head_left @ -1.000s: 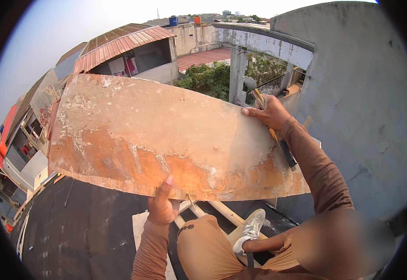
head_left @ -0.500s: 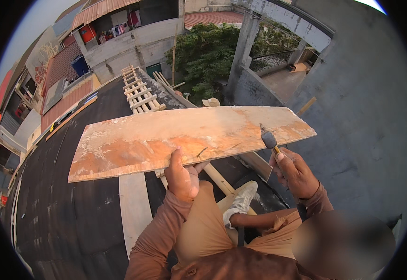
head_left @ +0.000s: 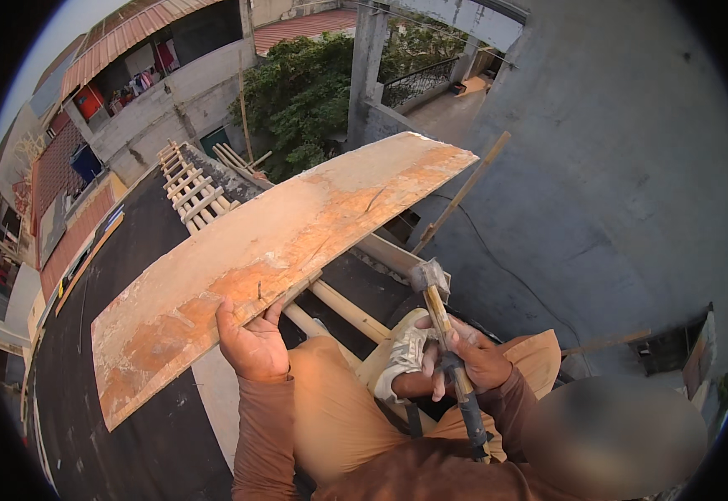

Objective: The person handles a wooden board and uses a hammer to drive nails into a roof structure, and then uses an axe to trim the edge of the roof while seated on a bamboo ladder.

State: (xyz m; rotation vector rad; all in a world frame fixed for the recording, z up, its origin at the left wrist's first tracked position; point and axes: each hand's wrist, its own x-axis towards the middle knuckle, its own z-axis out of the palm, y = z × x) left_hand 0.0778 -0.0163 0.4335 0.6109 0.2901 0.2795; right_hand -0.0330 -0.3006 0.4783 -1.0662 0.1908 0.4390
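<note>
A long, worn plywood board [head_left: 272, 250] with orange and pale patches slants from lower left to upper right above a black roof. My left hand [head_left: 251, 342] grips its near edge from below, close to a small nail sticking out. My right hand [head_left: 468, 359] is closed around a hammer [head_left: 443, 334] with a wooden handle and dark grip, head pointing up, beside my white shoe [head_left: 401, 359]. I sit with knees bent, in tan trousers and brown sleeves.
Wooden battens [head_left: 339, 305] run under the board. A wooden ladder-like frame [head_left: 189, 188] lies on the black roof [head_left: 88, 351]. A grey concrete wall [head_left: 614, 167] rises on the right with a thin stick leaning on it. Buildings and trees lie far below.
The board has swung from nearly level to a slant, its right end rising away. My right hand has let go of the board and dropped to my lap with the hammer.
</note>
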